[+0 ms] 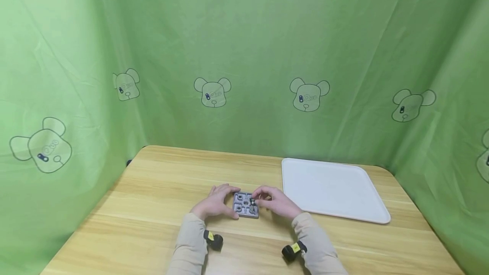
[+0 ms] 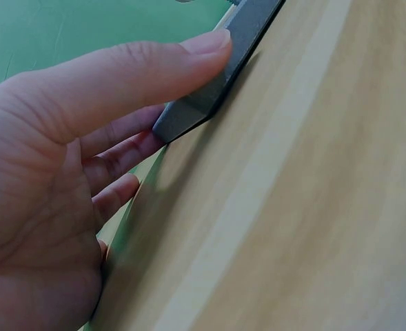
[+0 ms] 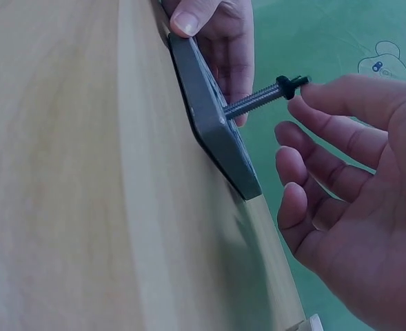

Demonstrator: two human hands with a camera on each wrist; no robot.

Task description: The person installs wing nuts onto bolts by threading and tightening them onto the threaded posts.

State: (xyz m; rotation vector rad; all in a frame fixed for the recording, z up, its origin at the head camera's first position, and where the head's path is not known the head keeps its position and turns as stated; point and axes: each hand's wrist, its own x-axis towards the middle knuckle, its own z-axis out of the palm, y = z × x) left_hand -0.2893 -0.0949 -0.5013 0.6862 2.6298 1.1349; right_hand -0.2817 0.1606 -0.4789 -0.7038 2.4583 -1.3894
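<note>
Two hands, one plate and one bolt are seen in the work. The plate [image 1: 241, 213], grey and square, is placed near the middle of the table [image 1: 160, 190], between the hands. By the left hand [image 1: 215, 203] it is gripped at its left side: the thumb is set along the near edge, and fingers are laid at the far edge. Whether it is raised slightly off the wood cannot be told. Its top is marked with several recesses; an exact count is prevented by the right hand [image 1: 276, 202].

The single bolt [image 3: 254, 102] is stood in the plate's right half, its threaded shank exposed and its upper end black. That black end is pinched at the tips of the right thumb and index finger; the other right-hand fingers are curled loosely, well apart from the plate.

One white tray [image 1: 332, 190] is laid at the right rear of the table. Two beige sleeves [image 1: 191, 243] are worn, and two black cameras [image 1: 217, 243], one at each wrist, are marked with yellow labels. Six bears [image 1: 214, 93] are printed on the green curtain [image 1: 252, 33], the rightmost cut off by the view's edge.
</note>
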